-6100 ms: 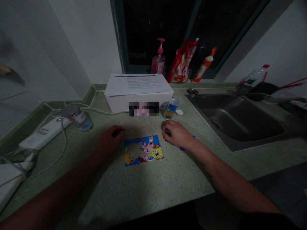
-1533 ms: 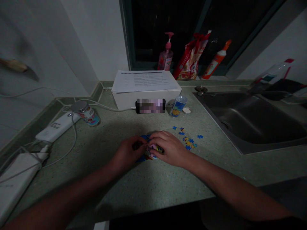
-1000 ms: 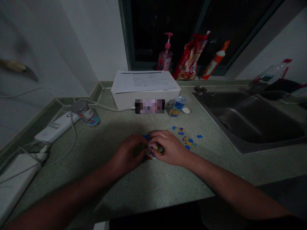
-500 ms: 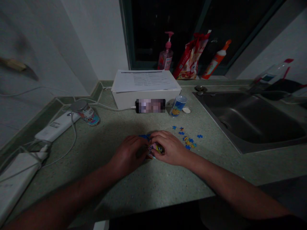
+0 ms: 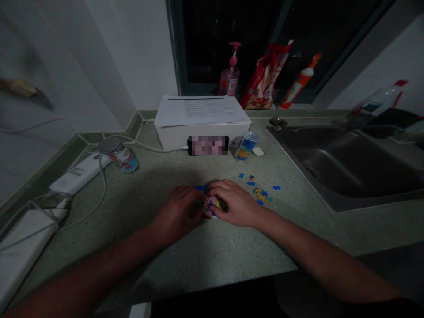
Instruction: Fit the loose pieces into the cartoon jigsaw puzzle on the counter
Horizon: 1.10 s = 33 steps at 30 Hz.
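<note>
A partly joined jigsaw puzzle (image 5: 211,204) in blue, pink and yellow lies on the counter, largely covered by my fingers. My left hand (image 5: 178,211) is closed at its left side, thumb and fingertips pressed on the edge. From the right, my right hand (image 5: 236,204) curls over it, with thumb and fingers gripping the pieces. Which single piece each hand pinches is hidden. Several loose puzzle pieces (image 5: 264,193), blue and yellow, are scattered to the right of my right hand. Behind them stands a small blue can (image 5: 247,145), its round lid (image 5: 258,152) lying beside it.
A phone (image 5: 208,145) on a cable leans against a white box (image 5: 202,132) topped with printed sheets. At left are a jar (image 5: 119,154), a white power strip (image 5: 77,173) and cables. A steel sink (image 5: 351,163) lies right; bottles and a red bag (image 5: 266,77) line the window.
Both hands stay at the puzzle, with only slight finger movement. The picture on the phone has changed. Loose pieces, can and lid lie as before.
</note>
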{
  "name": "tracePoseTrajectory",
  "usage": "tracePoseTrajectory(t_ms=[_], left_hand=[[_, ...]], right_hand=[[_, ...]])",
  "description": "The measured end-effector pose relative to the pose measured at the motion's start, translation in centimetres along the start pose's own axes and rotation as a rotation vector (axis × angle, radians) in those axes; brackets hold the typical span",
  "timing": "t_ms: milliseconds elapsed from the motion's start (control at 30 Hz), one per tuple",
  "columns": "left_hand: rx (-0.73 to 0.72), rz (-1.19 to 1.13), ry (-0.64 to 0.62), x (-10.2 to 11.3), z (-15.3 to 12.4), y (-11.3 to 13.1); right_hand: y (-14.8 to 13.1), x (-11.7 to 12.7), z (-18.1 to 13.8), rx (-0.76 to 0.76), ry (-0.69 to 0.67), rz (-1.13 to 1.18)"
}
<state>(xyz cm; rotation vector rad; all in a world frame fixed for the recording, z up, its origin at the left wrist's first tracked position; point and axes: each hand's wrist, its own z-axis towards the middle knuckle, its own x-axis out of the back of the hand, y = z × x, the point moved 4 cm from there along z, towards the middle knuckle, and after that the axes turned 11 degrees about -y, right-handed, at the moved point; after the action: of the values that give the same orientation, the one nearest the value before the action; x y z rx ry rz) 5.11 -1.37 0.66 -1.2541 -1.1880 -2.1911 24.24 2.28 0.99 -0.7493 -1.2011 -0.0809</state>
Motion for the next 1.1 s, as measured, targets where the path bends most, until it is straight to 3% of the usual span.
tracePoseTrajectory(t_ms=[400,1100], left_hand=[[0.033,0.052,-0.174,-0.76,0.1,-0.13],[0.029,0.041,-0.21,-0.83,0.04,-0.15]], right_hand=[[0.09,0.04,-0.13,0.01,-0.065,-0.065],[-0.03,-0.38,-0.12,0.018,-0.107,-0.068]])
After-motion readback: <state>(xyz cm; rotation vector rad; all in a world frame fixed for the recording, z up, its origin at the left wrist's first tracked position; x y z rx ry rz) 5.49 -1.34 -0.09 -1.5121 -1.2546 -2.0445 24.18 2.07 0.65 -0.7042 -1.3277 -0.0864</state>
